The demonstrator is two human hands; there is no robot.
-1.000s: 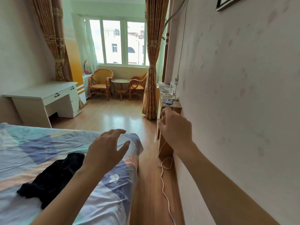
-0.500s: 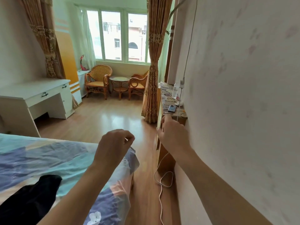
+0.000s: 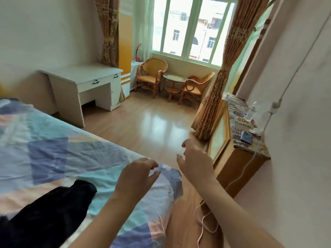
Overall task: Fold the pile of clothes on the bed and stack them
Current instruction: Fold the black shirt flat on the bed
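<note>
Both arms reach forward over the corner of the bed [image 3: 59, 158], and neither grip has anything in it. The left hand [image 3: 136, 178] hangs above the patterned sheet near the bed's corner, fingers loosely bent and spread, holding nothing. The right hand [image 3: 194, 163] is out past the bed's edge, over the wooden floor [image 3: 148, 122], fingers apart and relaxed, also holding nothing.

The black garment [image 3: 48, 212] lies crumpled on the bed, down to the left of the left forearm. It sits nearer the camera than the left hand and apart from it, no finger touching it. The right hand is well apart from it, across the bed's corner.

Only 1 piece of clothing shows here; how far it runs past the lower left edge cannot be told.

Off to the right, a white cable [image 3: 206, 228] trails down onto the floor beside the cabinet [image 3: 238, 167] against the wall.
</note>
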